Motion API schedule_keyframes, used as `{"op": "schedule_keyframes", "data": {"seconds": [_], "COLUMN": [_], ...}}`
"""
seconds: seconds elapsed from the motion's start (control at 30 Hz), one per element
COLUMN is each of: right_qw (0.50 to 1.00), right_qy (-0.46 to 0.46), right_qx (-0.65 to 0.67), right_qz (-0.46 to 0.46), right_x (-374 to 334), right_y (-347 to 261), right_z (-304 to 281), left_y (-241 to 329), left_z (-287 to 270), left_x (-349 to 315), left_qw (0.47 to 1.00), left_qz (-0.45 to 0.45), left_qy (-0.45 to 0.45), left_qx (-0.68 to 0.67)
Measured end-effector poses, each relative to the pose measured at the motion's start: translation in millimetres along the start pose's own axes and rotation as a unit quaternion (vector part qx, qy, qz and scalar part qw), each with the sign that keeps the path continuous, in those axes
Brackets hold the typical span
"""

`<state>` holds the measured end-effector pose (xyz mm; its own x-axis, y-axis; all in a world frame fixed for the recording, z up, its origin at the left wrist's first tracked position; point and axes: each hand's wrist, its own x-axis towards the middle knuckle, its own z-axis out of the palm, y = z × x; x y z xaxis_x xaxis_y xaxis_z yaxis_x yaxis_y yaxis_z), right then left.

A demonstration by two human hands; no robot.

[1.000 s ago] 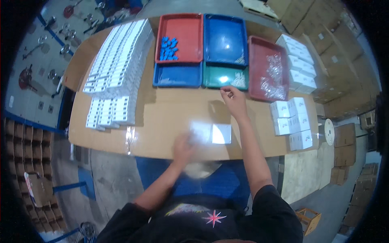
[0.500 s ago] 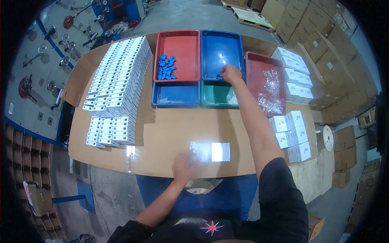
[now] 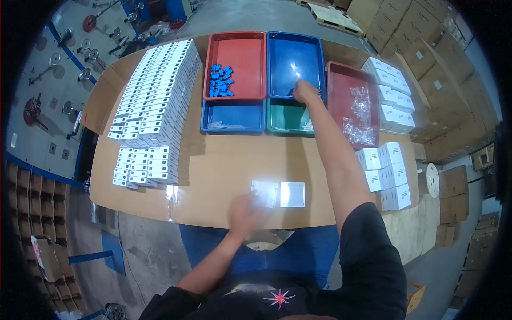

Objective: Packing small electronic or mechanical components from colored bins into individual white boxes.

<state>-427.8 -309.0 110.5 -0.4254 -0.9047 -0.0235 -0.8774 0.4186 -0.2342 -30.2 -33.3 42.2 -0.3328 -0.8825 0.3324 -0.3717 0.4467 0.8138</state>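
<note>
My right hand reaches into the near right corner of the upper blue tray. Its fingers are drawn together, and whatever is between them is hidden. Small dark pieces show by the fingertips. My left hand, smeared by motion, is low over the table beside a pale square plate; its fingers cannot be made out. A second square plate, white and shiny, lies flat just right of the first.
Blue clips lie in a red tray. Clear strips sit in a lower blue tray, white pieces in a green tray, clear plastic packets in another red tray. White boxes are stacked left; more boxes stand right.
The view has shifted slightly, so the table sits higher in the picture. My right hand is still in the blue tray's near corner. The left hand stays by the plates, still blurred.
</note>
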Motion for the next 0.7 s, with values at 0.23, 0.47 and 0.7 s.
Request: {"op": "schedule_keyframes", "data": {"seconds": [0.23,0.47,0.7], "right_qw": [0.946,0.845,0.838], "right_qy": [0.145,0.078,-0.006], "right_qx": [0.271,0.522,0.533], "right_qz": [-0.100,-0.088,-0.119], "right_x": [-55,-248,-359], "right_y": [-16,-20,-55], "right_z": [12,22,47], "left_y": [-20,7,-2], "left_z": [2,-1,-2], "left_x": [-12,12,3], "left_qw": [1.000,1.000,0.999], "left_qz": [-0.016,-0.001,0.011], "left_qy": [0.021,0.015,0.024], "left_qx": [-0.002,-0.015,-0.020]}}
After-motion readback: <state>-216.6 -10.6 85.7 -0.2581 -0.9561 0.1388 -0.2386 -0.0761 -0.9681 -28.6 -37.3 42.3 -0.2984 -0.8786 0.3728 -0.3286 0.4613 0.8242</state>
